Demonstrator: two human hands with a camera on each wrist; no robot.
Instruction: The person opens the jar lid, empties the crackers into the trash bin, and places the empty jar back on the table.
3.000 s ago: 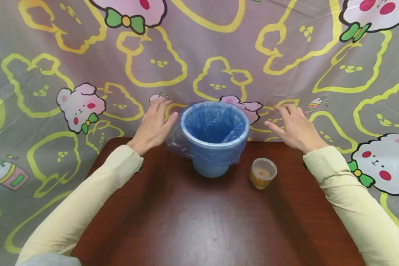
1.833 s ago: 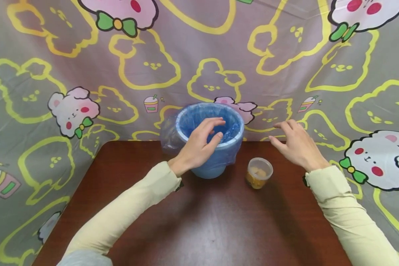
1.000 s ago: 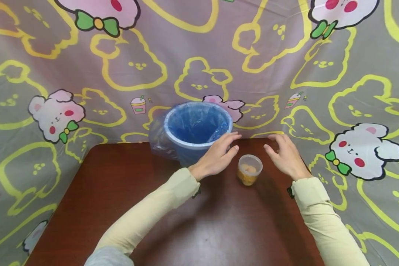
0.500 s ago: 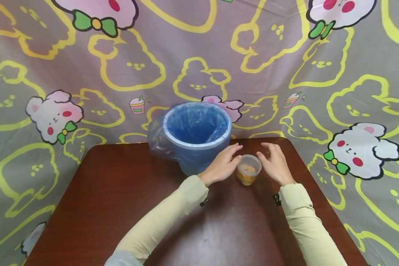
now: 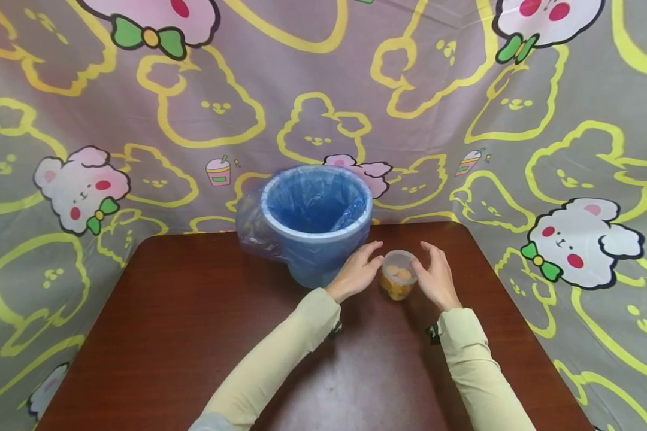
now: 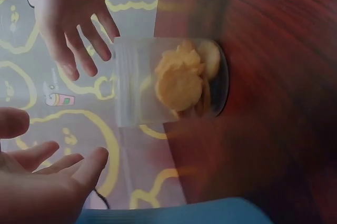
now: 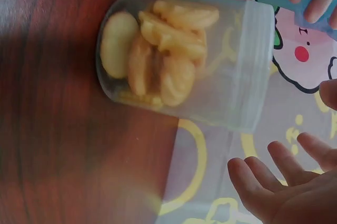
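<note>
A clear plastic jar with a lid [image 5: 398, 282] stands upright on the table, partly filled with several golden, biscuit-like pieces [image 7: 174, 50]. My left hand [image 5: 354, 272] hovers at the jar's left side, fingers apart and loosely bent. On the other side my right hand [image 5: 435, 278] is held the same way, its thumb close to the lid. Both wrist views show a gap between each hand and the jar, level with the lid. Neither hand holds anything.
A light blue bin [image 5: 304, 257] stands just left of the jar, behind my left hand, lined with a thin blue plastic bag [image 5: 256, 230] that bulges out on its left. The brown table [image 5: 194, 335] meets a cartoon-patterned curtain [image 5: 323, 78] at the back and sides.
My left hand has crossed from the bin's left side, past its front, to the jar. My right hand has come down and inward to the jar's right side. The camera view has shifted slightly.
</note>
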